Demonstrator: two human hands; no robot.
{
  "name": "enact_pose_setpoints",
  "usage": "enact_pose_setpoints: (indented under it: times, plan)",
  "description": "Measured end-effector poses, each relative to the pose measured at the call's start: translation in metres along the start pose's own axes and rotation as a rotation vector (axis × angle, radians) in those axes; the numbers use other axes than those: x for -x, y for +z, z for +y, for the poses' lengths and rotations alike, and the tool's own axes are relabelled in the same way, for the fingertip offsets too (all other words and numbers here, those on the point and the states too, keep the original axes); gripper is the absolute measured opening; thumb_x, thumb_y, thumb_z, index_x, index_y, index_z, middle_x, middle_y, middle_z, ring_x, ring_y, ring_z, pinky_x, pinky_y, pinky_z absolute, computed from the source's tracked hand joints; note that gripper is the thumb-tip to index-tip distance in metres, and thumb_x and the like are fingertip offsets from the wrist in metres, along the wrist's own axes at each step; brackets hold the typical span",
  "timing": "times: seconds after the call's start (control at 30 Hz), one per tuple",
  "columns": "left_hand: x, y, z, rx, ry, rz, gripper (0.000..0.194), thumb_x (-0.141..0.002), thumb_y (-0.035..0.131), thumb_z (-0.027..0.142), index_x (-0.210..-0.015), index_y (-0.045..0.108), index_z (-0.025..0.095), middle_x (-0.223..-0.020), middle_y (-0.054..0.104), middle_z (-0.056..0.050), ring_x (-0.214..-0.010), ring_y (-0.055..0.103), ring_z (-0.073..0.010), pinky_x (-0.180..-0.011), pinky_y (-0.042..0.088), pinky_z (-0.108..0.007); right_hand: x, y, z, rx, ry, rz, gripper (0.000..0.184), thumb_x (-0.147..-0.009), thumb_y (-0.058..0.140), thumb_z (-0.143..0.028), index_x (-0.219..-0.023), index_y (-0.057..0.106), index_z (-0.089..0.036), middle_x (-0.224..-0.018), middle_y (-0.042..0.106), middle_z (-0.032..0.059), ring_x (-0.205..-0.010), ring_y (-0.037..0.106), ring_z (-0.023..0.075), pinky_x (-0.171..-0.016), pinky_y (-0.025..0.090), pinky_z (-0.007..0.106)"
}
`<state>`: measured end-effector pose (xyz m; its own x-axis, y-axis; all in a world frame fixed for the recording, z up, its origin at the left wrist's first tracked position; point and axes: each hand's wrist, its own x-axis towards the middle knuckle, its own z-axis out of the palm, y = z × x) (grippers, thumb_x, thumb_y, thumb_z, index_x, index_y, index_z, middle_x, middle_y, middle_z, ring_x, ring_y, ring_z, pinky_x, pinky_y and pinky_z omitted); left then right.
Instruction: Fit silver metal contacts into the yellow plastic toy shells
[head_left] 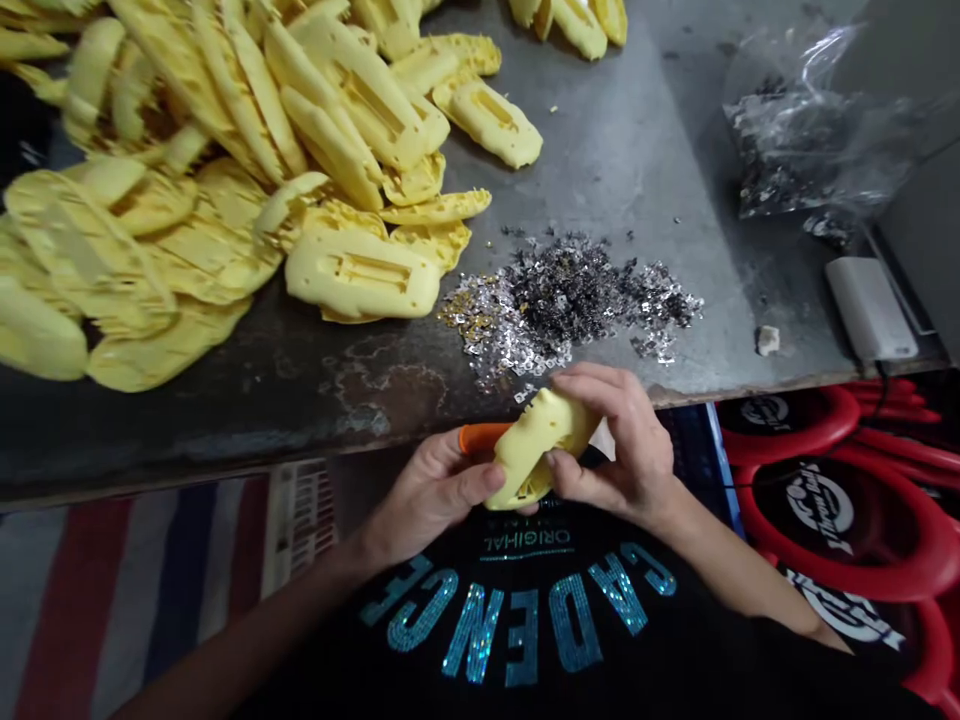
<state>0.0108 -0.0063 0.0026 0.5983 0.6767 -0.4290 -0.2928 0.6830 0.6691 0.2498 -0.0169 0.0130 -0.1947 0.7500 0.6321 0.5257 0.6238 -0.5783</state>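
Note:
A curved yellow plastic shell (541,440) is held between both hands over the front edge of the table, close to my black shirt. My left hand (454,480) grips its left end, the thumb on the near face; an orange finger cover (481,437) sits on one finger. Around the right side of the shell closes my right hand (619,440), fingers over the top and thumb on the inner side. Whether a small part is pinched under that thumb is hidden. Just beyond the hands lies a heap of small shiny metal pieces (574,295).
A big pile of similar yellow shells (360,270) covers the table's left side. At the right are a clear plastic bag of metal pieces (795,150), a white box-shaped device (871,308) and a small white lump (767,340). Red ring-shaped items (847,520) stand below the table.

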Motion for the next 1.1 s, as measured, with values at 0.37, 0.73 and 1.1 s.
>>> enact_pose_setpoints:
  times: [0.37, 0.73, 1.1]
  plan:
    - [-0.016, 0.005, 0.002, 0.041, 0.016, 0.132, 0.046, -0.068, 0.115, 0.046, -0.094, 0.092, 0.015, -0.087, 0.089, -0.009, -0.076, 0.083, -0.019, -0.074, 0.069, -0.027, 0.013, 0.004, 0.002, -0.113, 0.351, -0.015, 0.057, -0.104, 0.076, -0.041, -0.158, 0.059, -0.037, -0.148, 0.071, 0.0115, -0.139, 0.069, 0.0383, -0.118, 0.062, 0.064]
    - [-0.012, -0.005, -0.007, 0.276, -0.132, -0.199, 0.067, -0.085, 0.102, 0.062, -0.134, 0.075, 0.026, -0.118, 0.086, -0.008, -0.084, 0.082, -0.0179, -0.074, 0.068, -0.026, 0.02, 0.008, -0.02, -0.307, 0.604, -0.029, 0.054, -0.101, 0.081, -0.053, -0.148, 0.064, -0.031, -0.137, 0.078, 0.0099, -0.118, 0.078, 0.0298, -0.103, 0.069, 0.05]
    - [-0.003, -0.005, -0.029, 0.144, -0.22, -0.387, 0.083, -0.097, 0.078, 0.083, -0.159, 0.071, 0.028, -0.111, 0.088, -0.011, -0.064, 0.077, -0.0195, -0.042, 0.052, -0.022, 0.025, -0.016, -0.027, -0.164, 0.344, -0.117, 0.041, -0.103, 0.081, -0.05, -0.139, 0.073, -0.03, -0.125, 0.082, 0.0063, -0.115, 0.074, 0.0279, -0.102, 0.063, 0.049]
